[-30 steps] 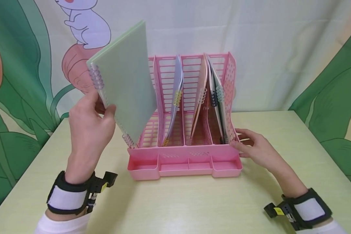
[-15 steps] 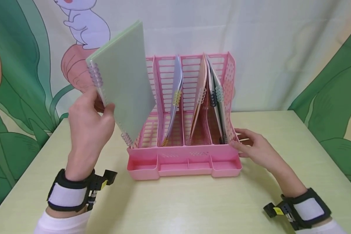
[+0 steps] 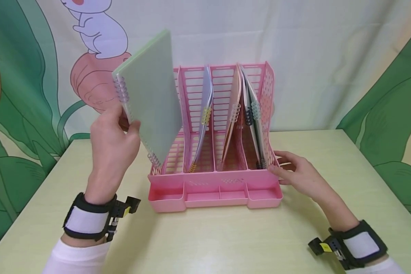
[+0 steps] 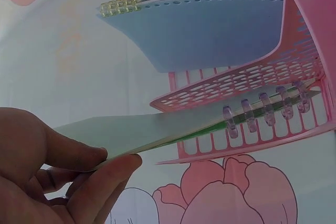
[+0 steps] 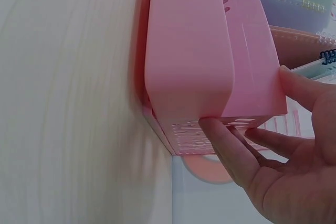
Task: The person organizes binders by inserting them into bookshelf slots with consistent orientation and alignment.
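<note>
A pale green loose-leaf notebook with clear lilac binding rings stands tilted over the leftmost slot of a pink file rack. My left hand pinches its ringed spine edge between thumb and fingers. In the left wrist view the notebook's lower rings sit inside the slot, beside the slatted divider. My right hand holds the rack's front right corner. The right wrist view shows the thumb at the top edge of the front wall and the fingers against the perforated side.
The other slots hold a blue notebook with yellow rings, a peach notebook, and notebooks with dark and teal rings at the right. Shallow trays line the rack's front. A printed curtain hangs behind the pale table.
My left hand and the green notebook have shifted right, and the notebook's top is slightly lower, with its lower rings closer to the slot. My right hand stays at the rack's corner.
</note>
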